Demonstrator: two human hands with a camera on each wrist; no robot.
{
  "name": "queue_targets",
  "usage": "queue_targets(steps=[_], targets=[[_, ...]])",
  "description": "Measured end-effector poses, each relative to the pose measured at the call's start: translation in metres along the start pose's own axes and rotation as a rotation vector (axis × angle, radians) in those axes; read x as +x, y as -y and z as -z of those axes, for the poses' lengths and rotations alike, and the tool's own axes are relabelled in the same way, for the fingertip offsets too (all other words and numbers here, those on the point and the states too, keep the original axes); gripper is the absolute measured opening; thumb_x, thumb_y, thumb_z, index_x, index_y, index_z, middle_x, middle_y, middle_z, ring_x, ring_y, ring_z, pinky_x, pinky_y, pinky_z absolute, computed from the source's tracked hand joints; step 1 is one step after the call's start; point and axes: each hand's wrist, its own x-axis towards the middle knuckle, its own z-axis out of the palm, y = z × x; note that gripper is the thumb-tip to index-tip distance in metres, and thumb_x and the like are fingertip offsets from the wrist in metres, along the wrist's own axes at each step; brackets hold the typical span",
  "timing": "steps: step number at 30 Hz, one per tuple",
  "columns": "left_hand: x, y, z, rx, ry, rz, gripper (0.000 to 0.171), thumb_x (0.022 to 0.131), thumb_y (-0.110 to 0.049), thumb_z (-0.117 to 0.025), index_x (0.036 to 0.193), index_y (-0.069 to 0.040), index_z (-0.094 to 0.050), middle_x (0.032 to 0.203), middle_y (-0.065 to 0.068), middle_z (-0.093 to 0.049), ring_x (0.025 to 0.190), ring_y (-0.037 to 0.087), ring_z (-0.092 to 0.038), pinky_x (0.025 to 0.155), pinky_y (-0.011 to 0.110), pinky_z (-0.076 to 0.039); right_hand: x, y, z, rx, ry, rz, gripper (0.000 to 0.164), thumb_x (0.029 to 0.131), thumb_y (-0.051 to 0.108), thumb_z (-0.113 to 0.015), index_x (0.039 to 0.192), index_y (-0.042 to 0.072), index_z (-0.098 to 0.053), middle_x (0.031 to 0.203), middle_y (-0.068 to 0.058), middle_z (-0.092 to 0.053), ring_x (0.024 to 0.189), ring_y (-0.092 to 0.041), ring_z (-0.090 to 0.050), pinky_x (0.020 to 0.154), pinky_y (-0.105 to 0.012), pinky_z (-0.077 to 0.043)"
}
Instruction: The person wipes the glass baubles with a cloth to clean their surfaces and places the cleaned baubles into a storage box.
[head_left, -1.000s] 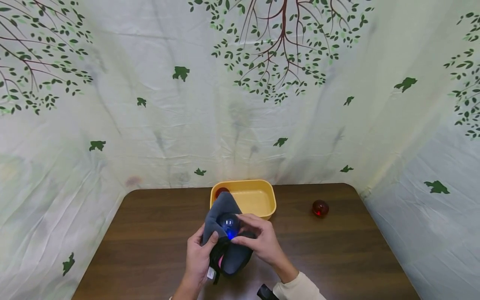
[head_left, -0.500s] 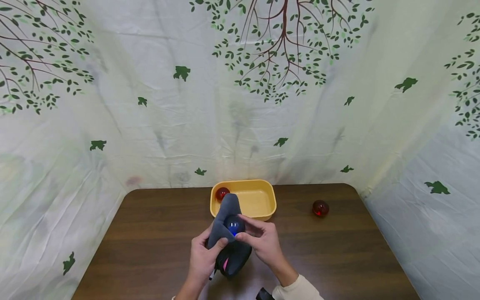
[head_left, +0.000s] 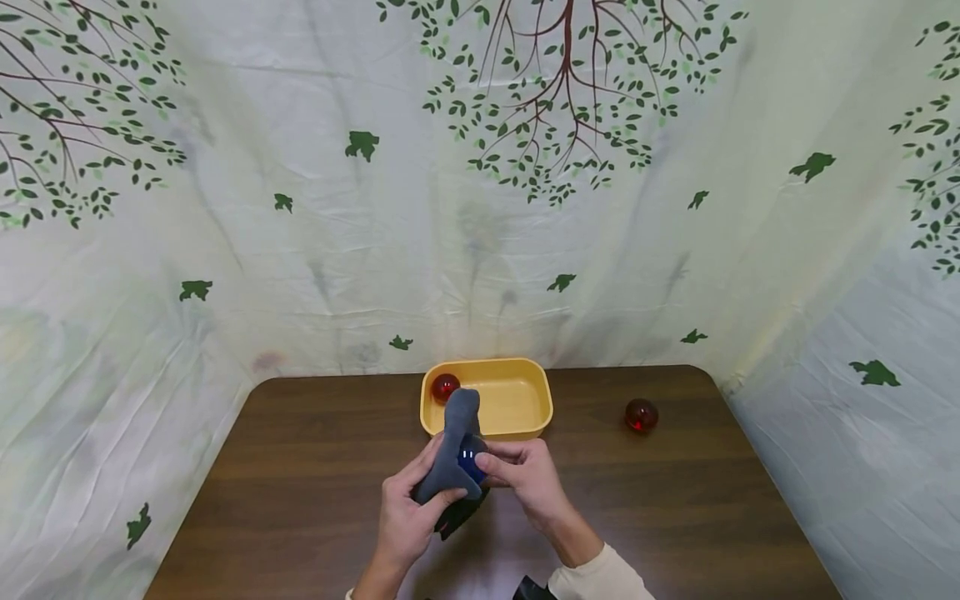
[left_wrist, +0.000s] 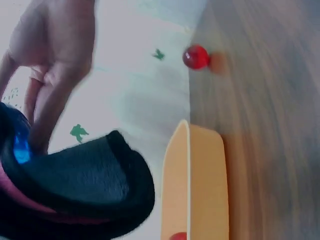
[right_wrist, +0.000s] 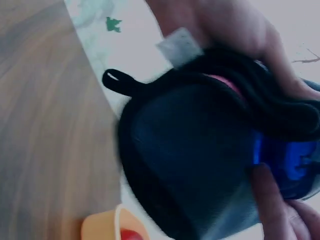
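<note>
My left hand (head_left: 405, 504) grips a dark grey oven mitt (head_left: 444, 477), thumb on the near side, above the table's middle. The mitt has black edging, pink inside, a hanging loop and a white tag (right_wrist: 180, 47). Its fabric lies around a see-through blue ball (head_left: 470, 457). With thumb and fingers, my right hand (head_left: 531, 483) pinches that ball on its right side. In the left wrist view, the right hand's fingers reach down to the blue ball (left_wrist: 21, 142) behind the mitt (left_wrist: 85, 175). Part of the ball is hidden by fabric and fingers.
A yellow tray (head_left: 517, 407) stands at the table's back edge, just beyond the hands. Inside, at its left end, lies a red ball (head_left: 445, 387). Another red ball (head_left: 641, 415) rests on the brown table (head_left: 315, 483) to the right. A printed cloth (head_left: 315, 275) hangs behind.
The mitt has turned upright and shifted a little right, baring the red ball in the tray. The right thumb has moved up onto the front of the blue ball.
</note>
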Motion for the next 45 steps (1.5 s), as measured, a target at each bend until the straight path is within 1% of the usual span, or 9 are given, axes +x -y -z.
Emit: queue_targets(steps=[4,8,13,18,27,30,33,40,45], targets=[[0.001,-0.008,-0.002,-0.075,-0.053,0.227,0.059,0.072,0.010,-0.078,0.128,0.006,-0.058,0.124,0.025,-0.059,0.106,0.006,-0.062,0.088,0.018,-0.049,-0.003,-0.007,-0.002,0.017,0.006,0.124,0.054,0.084,0.010,-0.075,0.122,-0.021,-0.052,0.117,-0.035,-0.057,0.099,-0.018,-0.067,0.082,-0.033,-0.055],[0.002,-0.014,-0.005,-0.193,-0.090,0.414,0.052,0.082,0.005,-0.071,0.130,0.010,-0.052,0.121,0.029,-0.059,0.095,0.008,-0.066,0.079,0.023,-0.054,-0.005,-0.013,-0.002,-0.019,0.019,0.294,0.055,0.080,0.003,-0.077,0.124,-0.017,-0.053,0.122,-0.024,-0.060,0.107,-0.019,-0.064,0.086,-0.032,-0.052],[0.001,-0.017,-0.006,-0.309,-0.092,0.504,0.047,0.088,0.000,-0.066,0.130,0.015,-0.049,0.110,0.008,-0.070,0.092,0.012,-0.068,0.078,0.026,-0.056,-0.004,-0.018,0.000,-0.086,0.082,0.543,0.051,0.078,-0.010,-0.073,0.123,-0.019,-0.052,0.125,-0.024,-0.059,0.116,-0.024,-0.059,0.092,-0.034,-0.049],[-0.001,-0.011,-0.006,-0.248,-0.070,0.362,0.047,0.083,0.007,-0.069,0.125,0.017,-0.053,0.106,-0.007,-0.071,0.091,0.011,-0.068,0.077,0.025,-0.056,-0.005,-0.016,0.001,-0.146,-0.026,0.389,0.049,0.077,-0.001,-0.077,0.121,-0.015,-0.058,0.118,-0.027,-0.062,0.106,-0.019,-0.065,0.088,-0.031,-0.052],[0.003,0.008,-0.002,0.076,-0.013,-0.162,0.068,0.055,0.016,-0.083,0.120,0.009,-0.063,0.120,0.029,-0.060,0.113,0.015,-0.058,0.095,0.016,-0.043,0.001,-0.007,-0.003,-0.039,-0.092,-0.038,0.042,0.089,0.011,-0.069,0.118,-0.018,-0.058,0.107,-0.032,-0.064,0.083,-0.018,-0.071,0.072,-0.036,-0.058],[0.003,0.013,-0.001,0.134,0.005,-0.225,0.069,0.053,0.014,-0.085,0.119,0.007,-0.064,0.119,0.029,-0.060,0.113,0.018,-0.057,0.096,0.015,-0.042,0.001,-0.007,-0.002,-0.030,-0.084,-0.064,0.044,0.091,0.014,-0.068,0.118,-0.020,-0.057,0.104,-0.032,-0.065,0.075,-0.014,-0.071,0.070,-0.035,-0.058],[0.001,0.013,-0.002,0.095,0.016,-0.122,0.065,0.060,0.009,-0.084,0.122,0.005,-0.063,0.124,0.024,-0.060,0.116,0.016,-0.056,0.098,0.016,-0.041,-0.001,-0.010,0.000,-0.017,-0.052,-0.006,0.046,0.090,0.011,-0.068,0.120,-0.021,-0.054,0.109,-0.036,-0.060,0.084,-0.014,-0.070,0.072,-0.033,-0.057],[0.002,-0.005,-0.006,-0.124,-0.056,0.366,0.053,0.081,0.002,-0.074,0.130,0.006,-0.055,0.124,0.024,-0.060,0.101,0.006,-0.064,0.083,0.022,-0.052,-0.004,-0.017,0.003,-0.032,0.022,0.279,0.055,0.080,-0.001,-0.075,0.126,-0.019,-0.050,0.126,-0.030,-0.055,0.112,-0.020,-0.060,0.089,-0.033,-0.050],[0.003,-0.013,-0.008,-0.249,-0.115,0.513,0.045,0.089,-0.001,-0.067,0.129,0.014,-0.052,0.119,0.031,-0.060,0.092,0.009,-0.067,0.080,0.025,-0.055,0.000,-0.019,0.005,-0.085,0.076,0.409,0.053,0.077,-0.015,-0.071,0.127,-0.014,-0.053,0.129,-0.017,-0.059,0.125,-0.022,-0.053,0.099,-0.033,-0.044]])
